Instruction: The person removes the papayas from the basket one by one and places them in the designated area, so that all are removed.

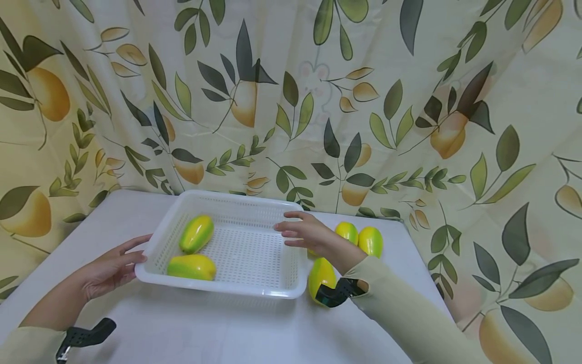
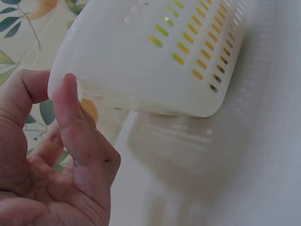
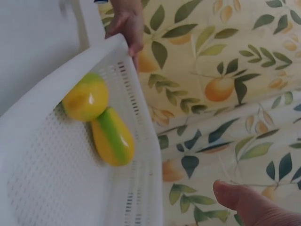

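While pinching the white basket (image 1: 227,288) at its left end with the left hand (image 1: 111,268), now poises the right hand (image 1: 313,235), with fingers loosely apart, by the right end, with two yellow-green fruits (image 1: 191,267) inside at left and more fruits (image 1: 370,241) just outside on the table (image 1: 218,328).

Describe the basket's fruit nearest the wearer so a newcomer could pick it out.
Find the white basket whose left rim the left hand holds. At that end, the near yellow-green fruit lies sideways along the near wall, whereas the far fruit slants away.
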A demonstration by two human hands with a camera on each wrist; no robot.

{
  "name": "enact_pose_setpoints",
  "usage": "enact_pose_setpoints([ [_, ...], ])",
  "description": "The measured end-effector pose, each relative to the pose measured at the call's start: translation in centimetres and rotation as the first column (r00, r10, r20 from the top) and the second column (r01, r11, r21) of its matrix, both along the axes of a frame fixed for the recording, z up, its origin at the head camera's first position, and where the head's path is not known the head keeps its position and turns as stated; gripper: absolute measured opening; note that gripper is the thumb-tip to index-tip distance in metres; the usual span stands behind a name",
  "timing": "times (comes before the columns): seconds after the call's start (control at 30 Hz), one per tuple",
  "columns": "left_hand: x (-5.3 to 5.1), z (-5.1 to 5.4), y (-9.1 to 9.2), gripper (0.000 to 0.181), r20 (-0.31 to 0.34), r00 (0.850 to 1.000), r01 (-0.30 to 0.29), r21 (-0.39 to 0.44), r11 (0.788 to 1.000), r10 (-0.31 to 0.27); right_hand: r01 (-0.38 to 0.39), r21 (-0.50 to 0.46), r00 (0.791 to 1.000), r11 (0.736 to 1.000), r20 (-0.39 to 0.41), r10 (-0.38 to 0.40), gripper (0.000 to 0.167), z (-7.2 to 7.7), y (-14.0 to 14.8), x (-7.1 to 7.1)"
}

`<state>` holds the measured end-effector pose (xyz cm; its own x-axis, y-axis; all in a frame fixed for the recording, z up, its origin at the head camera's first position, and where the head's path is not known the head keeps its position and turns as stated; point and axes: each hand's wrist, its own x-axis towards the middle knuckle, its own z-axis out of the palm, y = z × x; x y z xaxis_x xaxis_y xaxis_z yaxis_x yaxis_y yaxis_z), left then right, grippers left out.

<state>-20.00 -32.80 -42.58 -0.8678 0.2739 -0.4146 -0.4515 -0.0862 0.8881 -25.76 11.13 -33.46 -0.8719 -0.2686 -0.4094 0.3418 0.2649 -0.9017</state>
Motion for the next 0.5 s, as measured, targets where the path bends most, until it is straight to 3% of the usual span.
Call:
enact_pose_setpoints([
  [0.2,0.0,0.1,0.0,0.04,0.0,1.0,-0.005,0.011,1.0,0.005,0.004,-0.022,1.0,1.0,0.01,-0.004,0.072,0.0,-2.3,-0.5],
  [0.5,0.0,-0.1,0.0,0.04,-0.018,1.0,0.008,0.013,1.0,-0.008,0.017,-0.025,1.0,1.0,0.022,-0.017,0.078,-1.5,-5.2,-1.5],
])
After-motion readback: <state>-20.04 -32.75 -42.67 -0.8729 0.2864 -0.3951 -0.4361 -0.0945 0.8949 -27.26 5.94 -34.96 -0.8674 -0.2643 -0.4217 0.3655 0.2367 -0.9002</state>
